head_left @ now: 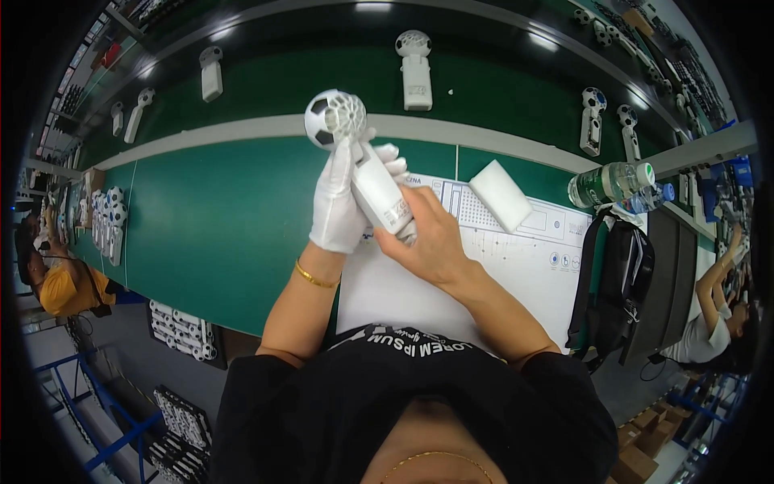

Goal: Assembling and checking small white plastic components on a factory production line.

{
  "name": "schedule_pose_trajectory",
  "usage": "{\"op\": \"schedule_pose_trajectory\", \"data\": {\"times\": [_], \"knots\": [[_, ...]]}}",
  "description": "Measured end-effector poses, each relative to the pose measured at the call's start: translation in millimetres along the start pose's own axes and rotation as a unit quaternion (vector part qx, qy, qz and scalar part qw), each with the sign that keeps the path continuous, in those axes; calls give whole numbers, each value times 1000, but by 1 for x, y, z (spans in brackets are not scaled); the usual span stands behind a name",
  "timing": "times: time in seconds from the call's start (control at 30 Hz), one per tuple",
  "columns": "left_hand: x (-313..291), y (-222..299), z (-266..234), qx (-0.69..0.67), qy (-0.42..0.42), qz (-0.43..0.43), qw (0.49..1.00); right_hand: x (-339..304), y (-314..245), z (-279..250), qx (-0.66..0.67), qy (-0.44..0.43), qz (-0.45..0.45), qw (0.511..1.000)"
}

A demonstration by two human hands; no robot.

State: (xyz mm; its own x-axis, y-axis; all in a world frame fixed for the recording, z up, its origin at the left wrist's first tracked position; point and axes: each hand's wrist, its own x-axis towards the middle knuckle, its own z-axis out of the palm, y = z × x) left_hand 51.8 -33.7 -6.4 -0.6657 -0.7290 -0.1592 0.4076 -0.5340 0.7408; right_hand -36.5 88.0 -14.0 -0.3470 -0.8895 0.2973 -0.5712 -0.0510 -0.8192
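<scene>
A white handheld device point(377, 189) with a round football-patterned head is held at a tilt above the bench. Its head, black and white with an open lattice on one side, points up and to the left. My left hand point(337, 202), in a white glove, is closed around the handle just below the head, with some fingers showing beyond it. Bare, my right hand point(429, 236) grips the lower end of the handle, thumb on the near face. A white foam block point(501, 196) lies to the right of my hands on a white printed mat point(468, 278).
Similar devices stand on the dark green conveyor point(306, 68) beyond the pale rail. To the right are a green-labelled bottle point(601, 185), a blue-capped bottle point(645, 198) and a black backpack point(617, 282). More devices cluster at left point(109, 218). People work at both sides.
</scene>
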Motion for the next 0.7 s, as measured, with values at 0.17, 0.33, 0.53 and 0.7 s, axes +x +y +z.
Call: {"op": "schedule_pose_trajectory", "data": {"times": [0.17, 0.33, 0.53, 0.7], "knots": [[9, -4, 4, -183, -69, 2, 981, 3, -9, -1, -51, 56, -46, 996], [10, 0, 8, -230, -100, -17, 968, 2, -9, 1, -60, 71, -53, 994], [14, 0, 3, -284, -146, -47, 946, 0, -9, 0, -39, 51, -65, 996], [14, 1, 0, -258, -128, -50, 956, 0, -5, -2, -1, -4, -36, 999]]}}
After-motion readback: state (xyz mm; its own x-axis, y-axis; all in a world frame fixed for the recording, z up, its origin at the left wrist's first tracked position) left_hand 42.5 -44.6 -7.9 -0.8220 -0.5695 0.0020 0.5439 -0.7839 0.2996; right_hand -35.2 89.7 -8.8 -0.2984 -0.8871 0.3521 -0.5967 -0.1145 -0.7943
